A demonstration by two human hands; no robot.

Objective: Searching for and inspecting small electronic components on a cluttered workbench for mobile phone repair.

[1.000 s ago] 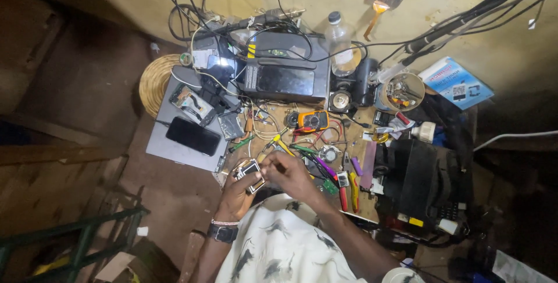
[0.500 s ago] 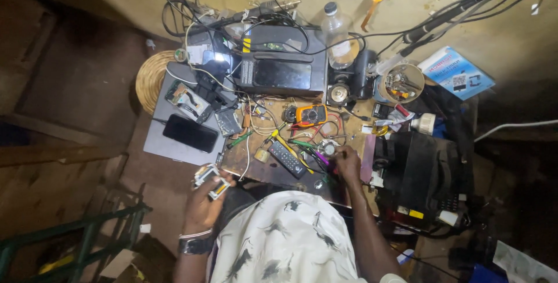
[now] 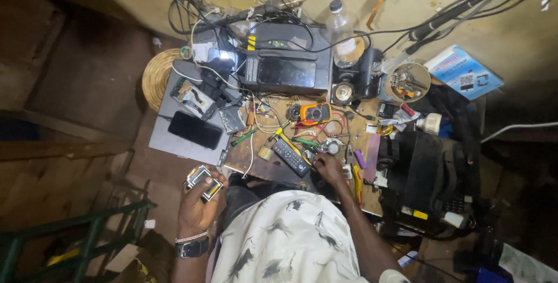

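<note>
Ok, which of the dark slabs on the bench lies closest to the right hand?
The black remote control, lying diagonally just left of the right hand; the phone sits far left.

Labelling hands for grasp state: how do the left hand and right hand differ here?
The left hand is off the wooden workbench, lifted, fingers wrapped round a small metal-framed component. The right hand rests on the bench among wires beside the black remote control; whether it grips anything is unclear. Only the left wears a wristwatch. Both are bare.

Clearly a cramped home electronics repair bench: wooden worktop [image 3: 273, 169] buried in loose wires, an orange multimeter [image 3: 314, 112], a remote control [image 3: 290, 157], a bare circuit board [image 3: 233, 119], a dark phone [image 3: 195, 130] on a grey laptop [image 3: 168, 143], cables trailing up the bare wall.
</note>
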